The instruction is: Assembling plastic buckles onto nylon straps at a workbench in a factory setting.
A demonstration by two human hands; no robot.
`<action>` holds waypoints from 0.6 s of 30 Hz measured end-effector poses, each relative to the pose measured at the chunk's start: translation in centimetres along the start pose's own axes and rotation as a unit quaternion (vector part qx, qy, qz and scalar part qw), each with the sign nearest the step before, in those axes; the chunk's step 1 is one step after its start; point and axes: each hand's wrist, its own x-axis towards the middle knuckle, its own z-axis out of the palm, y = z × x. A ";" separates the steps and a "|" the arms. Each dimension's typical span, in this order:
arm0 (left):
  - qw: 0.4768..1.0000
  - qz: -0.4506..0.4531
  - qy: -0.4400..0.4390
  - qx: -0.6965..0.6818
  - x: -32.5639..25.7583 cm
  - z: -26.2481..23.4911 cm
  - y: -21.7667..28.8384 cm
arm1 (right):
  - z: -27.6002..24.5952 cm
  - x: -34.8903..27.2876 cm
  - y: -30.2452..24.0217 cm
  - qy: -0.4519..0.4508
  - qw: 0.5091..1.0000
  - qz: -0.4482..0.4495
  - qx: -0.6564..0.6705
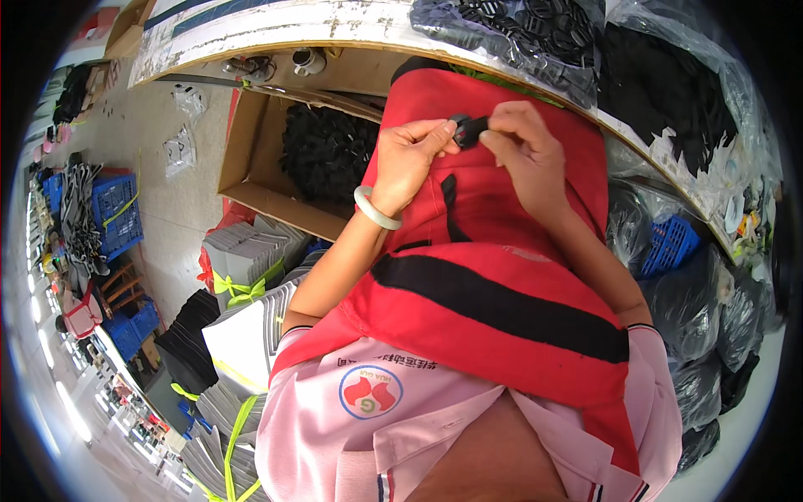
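Observation:
A red fabric piece (493, 276) with black webbing stripes lies draped over my lap and against the table edge. Both hands meet above it on a small black plastic buckle (468, 129). My left hand (410, 159), with a pale bangle on its wrist, pinches the buckle's left end between thumb and fingers. My right hand (523, 151) grips the buckle's right end from the other side. A black strap (449, 197) runs down the red fabric just below the buckle.
A worn white table (276, 29) curves across the top, bearing clear bags of black buckles (519, 33). A cardboard box (251, 159) of black parts sits on the floor at left. Bundled grey stacks (247, 251), blue crates (117, 209) and black bags (703, 309) stand around me.

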 end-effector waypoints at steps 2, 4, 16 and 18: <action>0.999 -0.001 0.012 -0.034 -0.3 0.6 0.7 | -0.7 0.2 -1.7 0.008 0.992 -0.124 -0.031; 0.997 0.000 0.022 -0.068 -0.5 0.9 0.7 | -1.4 0.6 -1.3 -0.051 0.998 -0.017 -0.028; 0.986 0.146 -0.002 0.080 -1.6 1.1 1.0 | -1.1 0.1 0.5 -0.090 0.975 0.185 0.089; 0.984 0.159 -0.025 0.072 -1.5 0.8 1.2 | -0.9 0.2 0.4 -0.062 0.971 0.146 0.179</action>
